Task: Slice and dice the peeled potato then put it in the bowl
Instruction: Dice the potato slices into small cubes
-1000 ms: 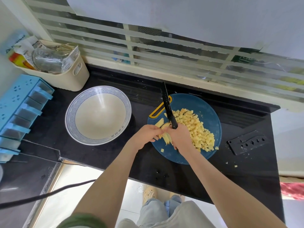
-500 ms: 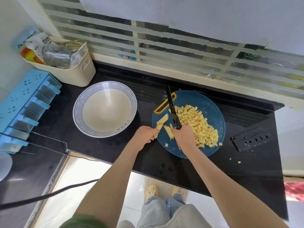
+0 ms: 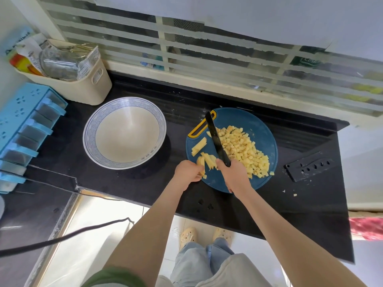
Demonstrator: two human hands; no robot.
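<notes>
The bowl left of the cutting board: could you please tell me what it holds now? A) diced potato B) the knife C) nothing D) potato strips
C, since the bowl shows a bare inside, while the diced potato and the potato strips lie on the cutting board.

A single wide-angle camera, worn on the person's head, looked forward and steeply down on a black countertop [image 3: 134,181] from close range. The left hand [image 3: 187,171] and right hand [image 3: 235,176] sat mid-frame, a barred window [image 3: 207,59] crossed the top, and the wearer's shoes [image 3: 188,235] showed below.
</notes>
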